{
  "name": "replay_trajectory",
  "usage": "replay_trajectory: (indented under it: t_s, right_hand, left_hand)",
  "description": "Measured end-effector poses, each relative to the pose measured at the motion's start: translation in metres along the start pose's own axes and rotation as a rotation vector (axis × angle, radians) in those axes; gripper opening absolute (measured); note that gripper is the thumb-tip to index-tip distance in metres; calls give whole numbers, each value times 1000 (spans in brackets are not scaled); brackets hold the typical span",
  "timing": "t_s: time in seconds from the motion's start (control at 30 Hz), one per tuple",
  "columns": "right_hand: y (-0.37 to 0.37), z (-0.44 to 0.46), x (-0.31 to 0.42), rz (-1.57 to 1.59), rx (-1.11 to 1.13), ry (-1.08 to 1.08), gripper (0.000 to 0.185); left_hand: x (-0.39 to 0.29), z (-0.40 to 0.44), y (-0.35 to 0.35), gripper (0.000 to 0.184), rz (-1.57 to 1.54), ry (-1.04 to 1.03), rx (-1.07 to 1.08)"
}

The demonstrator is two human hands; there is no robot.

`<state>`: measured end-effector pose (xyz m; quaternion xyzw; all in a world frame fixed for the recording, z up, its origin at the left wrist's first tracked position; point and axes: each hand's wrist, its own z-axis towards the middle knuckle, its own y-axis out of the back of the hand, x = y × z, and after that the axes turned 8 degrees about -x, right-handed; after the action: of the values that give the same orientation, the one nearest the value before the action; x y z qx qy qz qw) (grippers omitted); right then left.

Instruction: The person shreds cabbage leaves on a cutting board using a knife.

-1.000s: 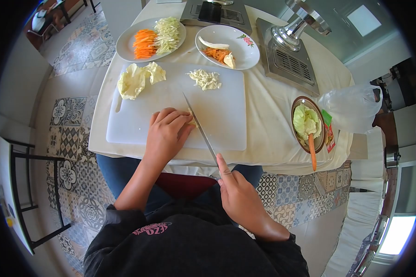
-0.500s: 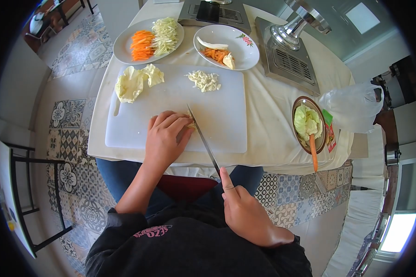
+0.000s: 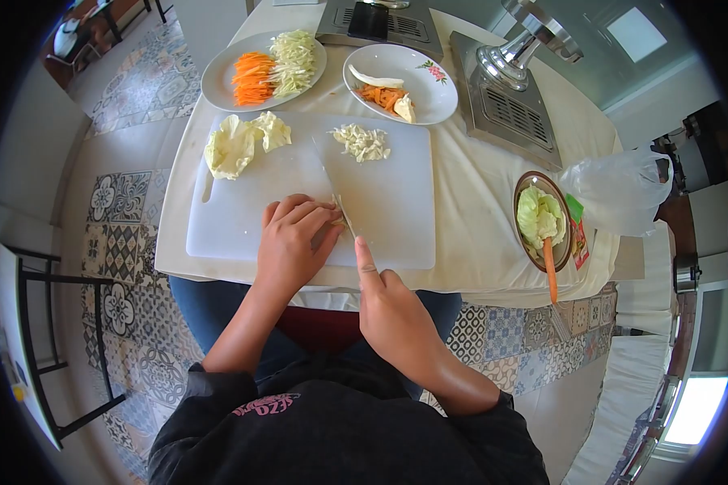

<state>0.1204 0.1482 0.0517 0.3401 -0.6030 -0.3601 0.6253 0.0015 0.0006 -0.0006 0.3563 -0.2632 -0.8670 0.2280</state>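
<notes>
My right hand [image 3: 392, 311] grips the handle of a kitchen knife [image 3: 329, 179], index finger stretched along its spine. The blade points away from me over the white cutting board [image 3: 243, 218]. Beside the blade, my left hand [image 3: 295, 242] has its fingers bent and pressed on a small bundle of pale cabbage [image 3: 340, 212], mostly hidden under the fingertips. Chopped cabbage [image 3: 361, 142] lies in a pile at the board's far side. Loose cabbage leaves [image 3: 234, 147] rest at its far left corner.
Behind the board stand a plate [image 3: 212, 85] of shredded carrot and cabbage and a flowered bowl [image 3: 441, 93] with scraps. To the right are a brown-rimmed bowl [image 3: 519, 246] holding cabbage and a carrot, a plastic bag [image 3: 619, 190] and a metal stove [image 3: 505, 113].
The knife and my right hand have slid forward and left, so the blade tip reaches farther across the board. My left hand stays on the cabbage.
</notes>
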Motion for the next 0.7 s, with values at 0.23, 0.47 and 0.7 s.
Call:
replay_trajectory:
  t_s: [0.23, 0.47, 0.7]
  right_hand:
    - [-2, -8, -1, -14, 5, 12, 73]
    - [14, -44, 0, 0, 28, 4, 73]
    - [44, -78, -2, 32, 89, -22, 72]
  left_hand:
    - [0, -1, -2, 15, 11, 31, -22]
    - [-1, -2, -1, 15, -1, 54, -21]
    - [-2, -2, -2, 16, -12, 78, -22]
